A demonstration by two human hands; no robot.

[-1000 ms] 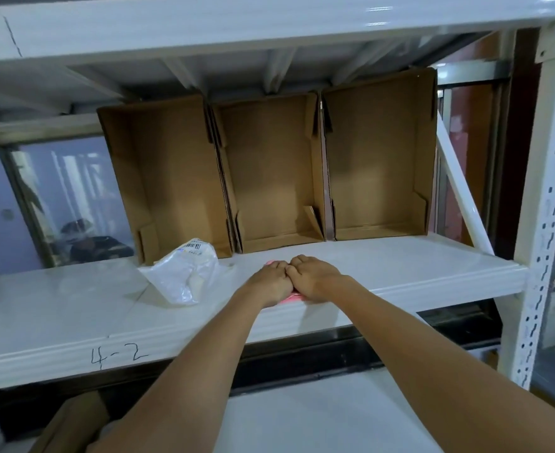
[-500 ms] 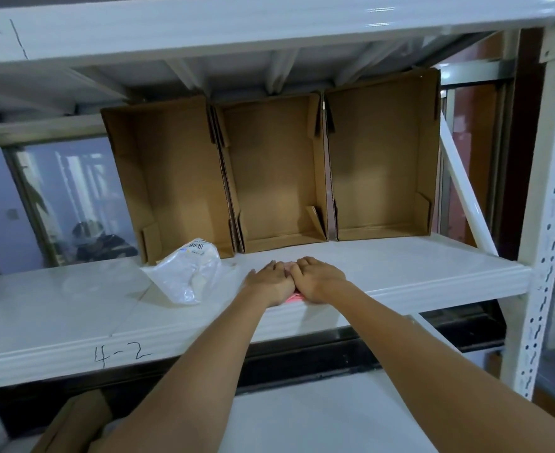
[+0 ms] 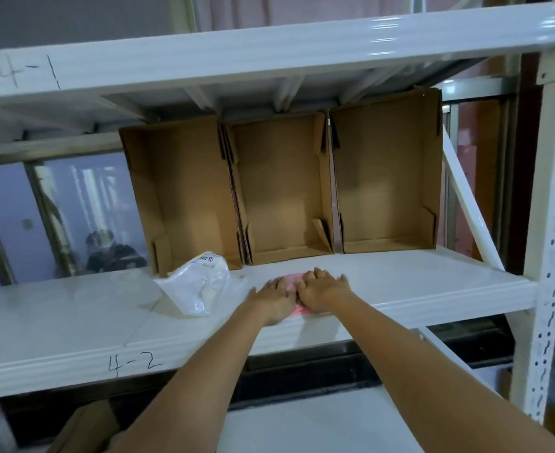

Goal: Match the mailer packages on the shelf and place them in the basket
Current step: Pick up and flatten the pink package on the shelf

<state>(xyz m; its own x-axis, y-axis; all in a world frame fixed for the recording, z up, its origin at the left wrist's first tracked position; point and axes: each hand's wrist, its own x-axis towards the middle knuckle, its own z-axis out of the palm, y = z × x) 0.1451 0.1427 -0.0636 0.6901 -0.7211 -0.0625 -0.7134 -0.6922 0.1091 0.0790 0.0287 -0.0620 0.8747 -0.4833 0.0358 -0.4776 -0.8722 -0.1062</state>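
Fingers (image 3: 318, 277) now flattened on pink mailer (image 3: 291, 280).

pink mailer (image 3: 291, 280) mostly hidden under hands

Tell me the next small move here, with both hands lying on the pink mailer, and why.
Probably curl the fingers to grip the pink mailer and lift it. Both the left hand and right hand lie flat on it near the shelf edge, gripping nothing, and the white mailer sits untouched beside them.
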